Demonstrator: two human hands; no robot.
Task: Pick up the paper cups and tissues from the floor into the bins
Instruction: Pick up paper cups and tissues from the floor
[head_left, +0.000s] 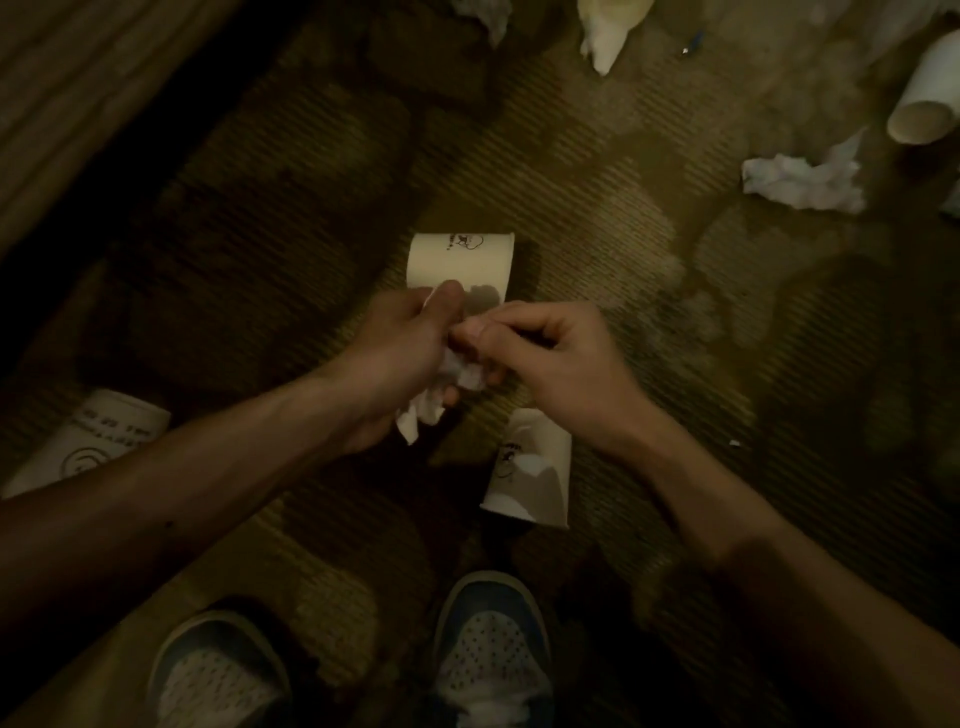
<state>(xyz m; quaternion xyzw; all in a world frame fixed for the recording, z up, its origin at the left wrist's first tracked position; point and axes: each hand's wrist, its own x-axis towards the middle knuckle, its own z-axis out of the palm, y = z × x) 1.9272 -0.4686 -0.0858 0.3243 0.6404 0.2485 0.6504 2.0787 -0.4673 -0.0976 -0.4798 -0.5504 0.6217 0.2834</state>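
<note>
1. Lying on its side at the far left, a printed cup (88, 441) rests on the ribbed carpet (597, 218), partly hidden behind the left forearm.
2. The left hand (400, 353) is held above the floor, its fingers curled round a crumpled tissue (441, 395) whose white tail hangs out below the palm.
3. A middle cup (460, 265) lies sideways on the carpet just beyond the knuckles, its mouth to the right.
4. The right hand (550, 364) meets the left; its fingers are curled in, and thumb and forefinger pinch the upper part of the same tissue.
5. Below the right wrist a near cup (535, 467) lies on the carpet, mouth towards the two shoes (493, 649).
6. A top tissue (608, 31) sits at the upper edge, well apart from the hands.
7. Farther right a loose tissue (800, 176) lies on the carpet, near a far cup (930, 93) lying tipped over at the right edge.
</note>
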